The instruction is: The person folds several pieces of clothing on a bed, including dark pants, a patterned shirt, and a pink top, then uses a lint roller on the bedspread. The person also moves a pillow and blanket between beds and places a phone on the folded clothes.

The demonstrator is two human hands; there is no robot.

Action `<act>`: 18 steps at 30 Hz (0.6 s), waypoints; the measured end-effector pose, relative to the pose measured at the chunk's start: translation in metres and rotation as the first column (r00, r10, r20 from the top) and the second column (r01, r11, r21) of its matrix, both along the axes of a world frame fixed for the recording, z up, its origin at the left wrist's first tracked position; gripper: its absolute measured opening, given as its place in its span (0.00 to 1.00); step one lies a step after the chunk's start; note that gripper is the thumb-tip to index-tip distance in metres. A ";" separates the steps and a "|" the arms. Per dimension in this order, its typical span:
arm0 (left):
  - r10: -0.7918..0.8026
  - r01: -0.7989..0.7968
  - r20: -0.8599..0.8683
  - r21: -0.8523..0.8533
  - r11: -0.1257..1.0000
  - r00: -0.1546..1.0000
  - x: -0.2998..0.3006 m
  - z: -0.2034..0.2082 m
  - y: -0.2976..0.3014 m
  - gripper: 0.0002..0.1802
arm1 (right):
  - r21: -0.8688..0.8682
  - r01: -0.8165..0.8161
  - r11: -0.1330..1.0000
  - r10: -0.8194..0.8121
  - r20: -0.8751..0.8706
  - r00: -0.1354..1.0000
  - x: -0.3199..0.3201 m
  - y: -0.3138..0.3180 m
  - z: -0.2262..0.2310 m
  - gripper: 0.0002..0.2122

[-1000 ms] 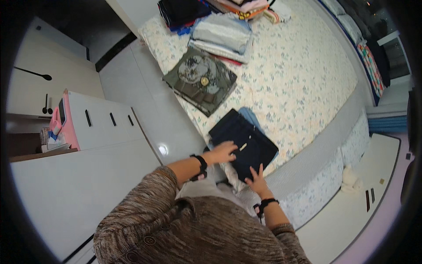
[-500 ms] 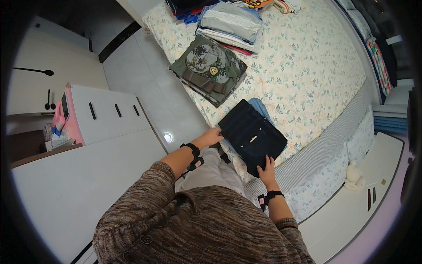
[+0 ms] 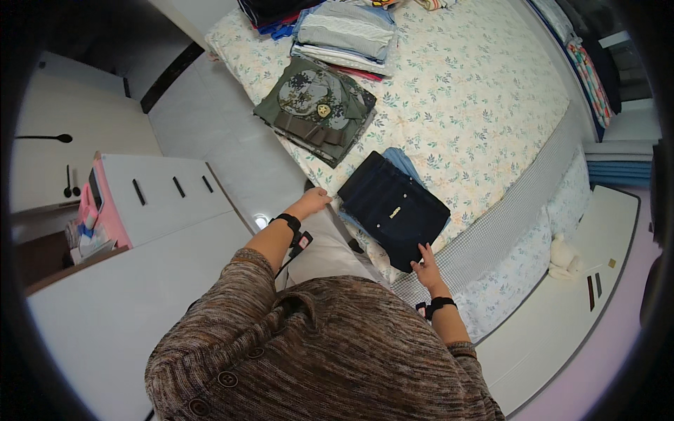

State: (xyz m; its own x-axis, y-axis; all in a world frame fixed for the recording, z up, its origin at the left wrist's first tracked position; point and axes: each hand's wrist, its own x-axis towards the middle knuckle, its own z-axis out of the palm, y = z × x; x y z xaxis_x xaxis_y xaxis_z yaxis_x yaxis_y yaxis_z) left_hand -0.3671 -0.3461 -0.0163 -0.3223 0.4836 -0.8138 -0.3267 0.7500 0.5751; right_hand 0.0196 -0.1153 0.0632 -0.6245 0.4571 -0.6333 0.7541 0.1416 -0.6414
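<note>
Folded dark navy jeans [image 3: 382, 223] lie on the near corner of the bed, on top of a lighter blue denim piece [image 3: 401, 163] that shows at the far edge. My right hand [image 3: 426, 269] touches the near right corner of the navy jeans, with its fingers spread on the cloth. To the left of the jeans, apart from them, my left hand [image 3: 311, 202] hovers by the bed's edge. Its fingers are loosely bent and appear slightly apart, with nothing visible in them. Farther up lies a folded camouflage garment stack [image 3: 316, 116] with a camouflage cap [image 3: 307, 96] on it.
A stack of folded light clothes [image 3: 344, 35] and a dark clothes pile [image 3: 270, 12] lie on the floral-sheeted bed [image 3: 477, 105]. Left of it stands a white cabinet [image 3: 140, 281]. A white bench-like surface [image 3: 597, 238] with a plush toy [image 3: 564, 258] runs along the right.
My left hand has come away from the left edge of the navy jeans and moved left. The right hand stays at their near corner. The whole view has shifted slightly.
</note>
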 end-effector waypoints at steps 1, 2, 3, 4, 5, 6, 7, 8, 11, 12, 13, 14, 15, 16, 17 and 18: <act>0.024 -0.024 0.038 -0.011 1.000 0.999 -0.007 -0.004 0.001 0.19 | -0.048 0.028 0.998 -0.029 -0.009 1.000 -0.001 -0.002 0.000 0.29; 0.068 -0.065 0.085 -0.037 0.997 0.994 -0.016 -0.008 0.002 0.17 | 0.009 0.023 1.000 -0.023 0.038 0.999 -0.003 -0.004 -0.001 0.28; -0.035 0.037 0.057 -0.047 0.998 0.998 -0.030 -0.013 0.004 0.17 | 0.028 0.016 0.999 -0.017 0.058 0.998 -0.005 -0.005 -0.003 0.28; -0.128 0.130 0.049 -0.035 0.991 0.991 -0.043 -0.019 0.008 0.17 | 0.054 0.030 0.998 -0.033 0.071 0.997 -0.007 -0.006 -0.005 0.28; -0.193 0.195 0.041 -0.031 0.980 0.980 -0.056 -0.025 0.011 0.18 | 0.018 0.148 0.989 -0.149 0.132 0.980 -0.011 -0.007 -0.010 0.28; -0.353 0.360 -0.086 0.084 0.929 0.931 -0.074 -0.029 0.011 0.20 | 0.134 0.031 0.990 -0.051 0.144 0.988 -0.013 -0.007 -0.012 0.28; -0.461 0.506 -0.246 0.172 0.845 0.853 -0.092 -0.030 0.012 0.22 | 0.237 -0.078 0.968 0.030 0.200 0.979 -0.020 -0.008 -0.017 0.28; -0.197 0.197 -0.019 0.182 0.963 0.980 -0.102 -0.028 0.010 0.22 | 0.155 0.056 0.986 -0.075 0.125 0.989 -0.024 -0.009 -0.019 0.29; -0.297 0.297 -0.020 0.012 0.955 0.955 -0.153 -0.020 0.002 0.22 | 0.164 0.160 0.973 -0.216 0.430 0.877 -0.052 -0.008 -0.021 0.29; -0.379 0.380 0.034 -0.022 0.925 0.925 -0.172 -0.018 -0.001 0.22 | 0.173 0.151 0.973 -0.214 0.443 0.870 -0.063 -0.009 -0.019 0.30; -0.456 0.460 0.085 -0.043 0.887 0.886 -0.185 -0.016 -0.005 0.22 | 0.173 0.099 0.980 -0.163 0.416 0.895 -0.076 -0.010 -0.015 0.29; -0.471 0.472 -0.015 0.040 0.881 0.882 -0.194 -0.014 -0.015 0.21 | 0.201 0.067 0.977 -0.148 0.421 0.895 -0.089 -0.010 -0.008 0.28; -0.466 0.479 -0.121 0.132 0.868 0.877 -0.199 -0.010 -0.030 0.20 | 0.232 0.060 0.971 -0.154 0.413 0.898 -0.105 -0.014 -0.004 0.27; -0.413 0.426 -0.114 0.134 0.895 0.904 -0.203 -0.010 -0.037 0.19 | 0.277 0.050 0.960 -0.165 0.411 0.897 -0.118 -0.017 0.003 0.27; -0.357 0.370 -0.108 0.137 0.919 0.928 -0.207 -0.009 -0.045 0.18 | 0.355 0.017 0.935 -0.158 0.369 0.916 -0.137 -0.023 0.006 0.23; -0.257 0.256 -0.003 0.029 0.966 0.967 -0.211 -0.009 -0.051 0.16 | 0.323 0.069 0.944 -0.154 0.245 0.957 -0.153 -0.024 0.012 0.21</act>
